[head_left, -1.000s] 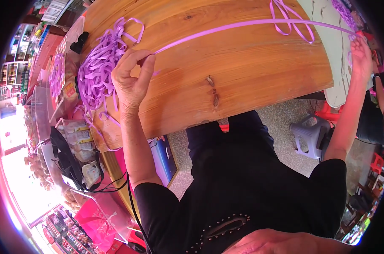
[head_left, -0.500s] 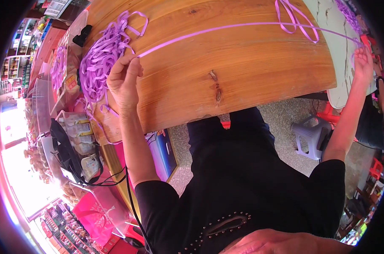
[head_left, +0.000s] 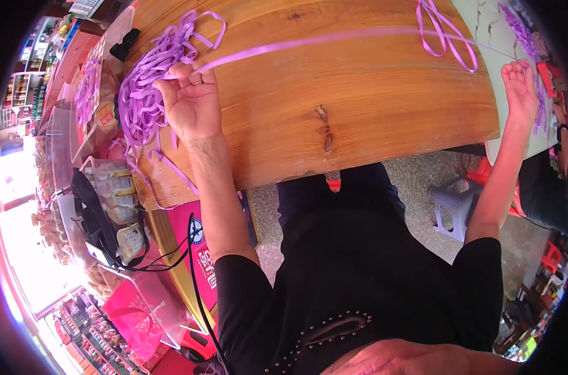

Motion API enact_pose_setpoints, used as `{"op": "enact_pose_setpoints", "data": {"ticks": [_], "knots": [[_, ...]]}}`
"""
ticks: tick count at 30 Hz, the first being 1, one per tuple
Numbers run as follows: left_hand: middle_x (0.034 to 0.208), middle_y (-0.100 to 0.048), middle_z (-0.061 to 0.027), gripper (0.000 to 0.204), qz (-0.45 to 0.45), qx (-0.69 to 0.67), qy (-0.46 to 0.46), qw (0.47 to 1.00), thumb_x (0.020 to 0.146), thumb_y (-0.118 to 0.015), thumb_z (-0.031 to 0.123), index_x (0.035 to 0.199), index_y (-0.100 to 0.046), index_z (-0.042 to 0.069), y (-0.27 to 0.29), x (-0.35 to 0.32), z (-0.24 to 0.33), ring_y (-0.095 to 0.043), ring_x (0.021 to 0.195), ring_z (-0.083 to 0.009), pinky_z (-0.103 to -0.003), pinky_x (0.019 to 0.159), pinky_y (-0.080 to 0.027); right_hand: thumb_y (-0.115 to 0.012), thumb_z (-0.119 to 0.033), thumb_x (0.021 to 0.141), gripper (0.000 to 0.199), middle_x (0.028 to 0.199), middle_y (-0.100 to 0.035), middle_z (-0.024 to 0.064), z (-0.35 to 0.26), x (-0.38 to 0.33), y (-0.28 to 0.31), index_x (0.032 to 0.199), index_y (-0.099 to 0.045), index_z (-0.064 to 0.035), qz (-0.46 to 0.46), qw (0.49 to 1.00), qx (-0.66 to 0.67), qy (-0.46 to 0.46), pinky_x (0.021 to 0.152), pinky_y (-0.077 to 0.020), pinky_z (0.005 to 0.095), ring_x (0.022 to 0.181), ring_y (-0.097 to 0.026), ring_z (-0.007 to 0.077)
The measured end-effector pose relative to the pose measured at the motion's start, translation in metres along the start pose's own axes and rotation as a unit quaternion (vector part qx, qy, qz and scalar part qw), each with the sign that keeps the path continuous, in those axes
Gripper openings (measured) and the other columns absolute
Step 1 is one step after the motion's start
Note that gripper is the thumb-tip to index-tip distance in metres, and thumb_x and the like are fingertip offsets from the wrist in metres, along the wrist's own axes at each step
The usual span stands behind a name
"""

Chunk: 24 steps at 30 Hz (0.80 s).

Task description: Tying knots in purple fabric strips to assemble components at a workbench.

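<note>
Ribbon (head_left: 271, 47) is seen as one long, flat, lilac strip, faintly shiny where light is caught, and blurred along its middle. It is narrowed to a thin line toward the right, where it is seen almost edge-on. Its left part is clamped by the fingertips of the left grip (head_left: 195, 106), whose palm is turned upward; a ring is worn on one finger. Its right part is pinched by the bent fingers of the right grip (head_left: 520, 94), and between the two the strip is stretched out above the wood.

The desk (head_left: 371, 100) is made of knotted, orange-brown planks. On its left a tangled lilac pile (head_left: 149, 87) is heaped just beyond the left grip; whether it is touched cannot be told. Loose loops (head_left: 443, 44) are laid at the upper right. Beside that edge a marbled white desk (head_left: 475, 15) is placed, with more lilac strands (head_left: 517, 31) on it.

Below, a grey stool (head_left: 453, 203) is stood on the speckled floor (head_left: 415, 194). At the left a pink bag (head_left: 131, 322), crowded shelves (head_left: 21, 90) and a bright window (head_left: 30, 250) are seen.
</note>
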<state>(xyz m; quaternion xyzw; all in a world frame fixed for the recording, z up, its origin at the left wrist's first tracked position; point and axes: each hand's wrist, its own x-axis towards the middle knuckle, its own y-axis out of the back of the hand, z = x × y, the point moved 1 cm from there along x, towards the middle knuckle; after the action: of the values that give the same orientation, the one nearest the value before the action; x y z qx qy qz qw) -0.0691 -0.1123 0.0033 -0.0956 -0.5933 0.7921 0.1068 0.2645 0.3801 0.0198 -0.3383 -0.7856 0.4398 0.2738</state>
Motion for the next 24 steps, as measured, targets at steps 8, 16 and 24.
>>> {"op": "enact_pose_setpoints", "data": {"ticks": [8, 16, 24], "knots": [[0.062, -0.032, 0.0049, 0.035, -0.068, 0.195, 0.116, 0.972, 0.089, -0.058, 0.041, 0.084, -0.055, 0.007, -0.011, -0.023, -0.030, -0.024, 0.054, -0.0079, -0.023, 0.052, -0.023, -0.046, 0.005, 0.091, 0.029, 0.112, -0.049, 0.0159, 0.050, -0.009, -0.047, 0.120, -0.042, 0.0079, 0.080, 0.989, -0.108, 0.065, 0.094, -0.0358, 0.0444, 0.104, -0.047, 0.0234], [0.069, -0.046, 0.0037, 0.016, -0.132, 0.316, 0.096, 0.935, 0.092, -0.058, 0.017, 0.095, -0.062, 0.002, -0.033, -0.053, -0.060, -0.034, 0.059, -0.0070, -0.023, 0.055, -0.030, -0.053, 0.000, 0.089, 0.020, 0.089, -0.061, 0.0045, 0.187, -0.067, -0.141, 0.107, -0.062, 0.0012, -0.147, 0.890, -0.430, -0.019, 0.067, -0.0467, 0.0235, 0.076, -0.056, 0.0110], [0.079, -0.057, 0.0014, 0.012, -0.201, 0.453, 0.028, 0.868, 0.092, -0.056, 0.010, 0.093, -0.064, 0.001, -0.044, -0.069, -0.062, -0.044, 0.071, -0.0058, -0.021, 0.067, -0.037, -0.064, 0.005, 0.082, 0.016, 0.091, -0.065, 0.0083, 0.235, -0.101, -0.199, 0.098, -0.064, 0.0031, -0.311, 0.843, -0.440, -0.016, 0.078, -0.0500, 0.0239, 0.090, -0.063, 0.0143]]}}
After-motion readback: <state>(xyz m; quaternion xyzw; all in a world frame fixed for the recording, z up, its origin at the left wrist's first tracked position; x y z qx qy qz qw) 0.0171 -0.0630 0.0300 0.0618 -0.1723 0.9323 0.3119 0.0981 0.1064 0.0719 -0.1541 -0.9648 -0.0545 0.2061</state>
